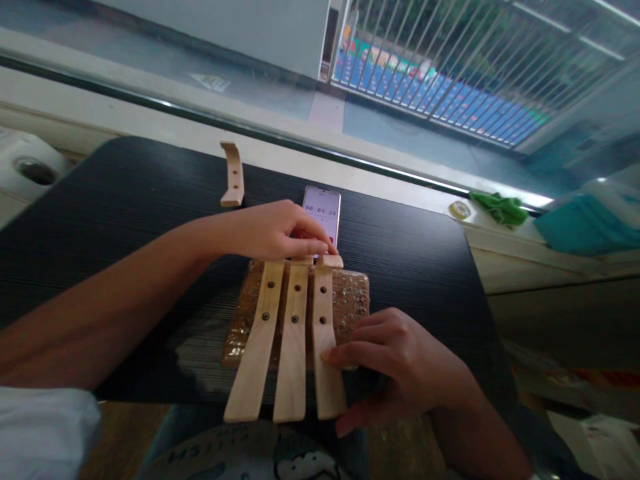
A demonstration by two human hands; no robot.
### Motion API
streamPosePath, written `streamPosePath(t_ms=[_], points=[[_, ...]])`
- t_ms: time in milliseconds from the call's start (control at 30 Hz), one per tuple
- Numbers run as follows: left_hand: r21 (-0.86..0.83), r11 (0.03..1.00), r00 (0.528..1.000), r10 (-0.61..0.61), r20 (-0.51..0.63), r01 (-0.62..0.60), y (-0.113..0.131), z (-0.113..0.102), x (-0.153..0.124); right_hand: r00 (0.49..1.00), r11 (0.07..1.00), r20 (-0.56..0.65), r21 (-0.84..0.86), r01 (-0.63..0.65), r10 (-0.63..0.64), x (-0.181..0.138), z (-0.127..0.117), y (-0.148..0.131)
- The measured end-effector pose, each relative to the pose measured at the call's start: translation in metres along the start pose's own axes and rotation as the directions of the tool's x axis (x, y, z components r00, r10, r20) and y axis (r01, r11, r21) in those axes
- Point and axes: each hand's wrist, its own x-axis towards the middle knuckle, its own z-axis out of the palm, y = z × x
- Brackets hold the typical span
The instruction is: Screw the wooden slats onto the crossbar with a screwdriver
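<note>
- Three wooden slats (293,333) lie side by side on a brown wrapped pad (353,300), mid black table (125,200) by a barred window (450,67).
- Beyond them: a phone (323,210) and a curved wooden piece (233,175).
- Grip: left hand (273,230) pinches the rightmost slat's far end; right hand (400,360), half-curled, grips nothing, fingertips touching that slat's edge.

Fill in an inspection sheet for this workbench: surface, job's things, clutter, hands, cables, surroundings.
Surface: black table with fine grain lines.
Job's things: three wooden slats side by side on a wrapped pad.
Clutter: phone showing a timer; curved wooden piece lying apart.
Hands: left hand on the slats' far ends; right hand touching the right slat.
Cables: nothing seen.
Surroundings: window bars, green cloth on the ledge.
</note>
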Motion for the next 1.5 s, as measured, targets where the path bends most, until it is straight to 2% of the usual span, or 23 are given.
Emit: streamPosePath(t_ms=[967, 1300, 1500], points=[[-0.047, 0.996, 0.997, -0.077, -0.026, 0.075, -0.0001, 0.0038, 0.0015, 1.000, 1.000, 0.003, 0.018, -0.004, 0.004, 0.0000, -0.0010, 0.0003], [-0.094, 0.993, 0.996, -0.073, -0.058, 0.067, -0.0010, 0.0038, 0.0036, 1.000, 0.999, -0.002, 0.044, 0.001, -0.001, 0.0003, 0.0010, 0.0026], [-0.064, 0.998, 0.999, -0.007, -0.037, 0.005, -0.0017, 0.0026, 0.0042, 1.000, 0.999, 0.005, 0.039, 0.001, -0.001, -0.0002, 0.0015, 0.0035]])
